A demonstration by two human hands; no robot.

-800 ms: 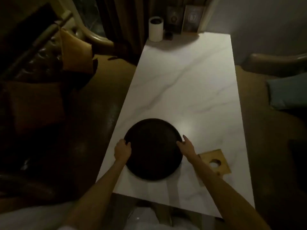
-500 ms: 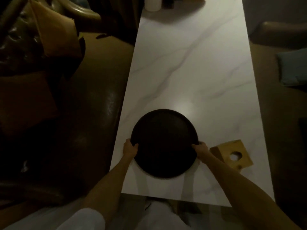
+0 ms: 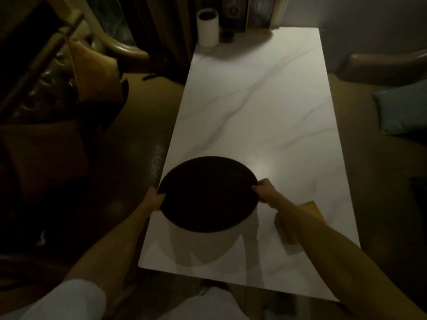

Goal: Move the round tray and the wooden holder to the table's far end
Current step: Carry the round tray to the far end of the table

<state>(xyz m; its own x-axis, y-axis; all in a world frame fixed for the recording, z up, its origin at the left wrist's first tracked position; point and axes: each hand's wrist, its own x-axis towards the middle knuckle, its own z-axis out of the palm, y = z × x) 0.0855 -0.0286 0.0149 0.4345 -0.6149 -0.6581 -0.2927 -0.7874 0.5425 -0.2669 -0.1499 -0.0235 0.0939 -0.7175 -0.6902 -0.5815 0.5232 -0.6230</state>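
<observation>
The round tray [image 3: 208, 194] is dark, flat and wide, and it hangs above the near part of the white marble table [image 3: 254, 112], casting a shadow below it. My left hand [image 3: 153, 199] grips its left rim and my right hand [image 3: 264, 189] grips its right rim. The wooden holder [image 3: 309, 210] is a light-brown block near the table's right edge; my right forearm covers most of it.
A white cylinder [image 3: 207, 27] and dark framed items [image 3: 233, 12] stand at the table's far end. A leather sofa with an orange cushion [image 3: 96, 72] runs along the left. A chair with a blue cushion [image 3: 402, 112] sits on the right.
Both hands closed on the tray's rim and lifted it off the table. My right forearm now hides most of the wooden holder.
</observation>
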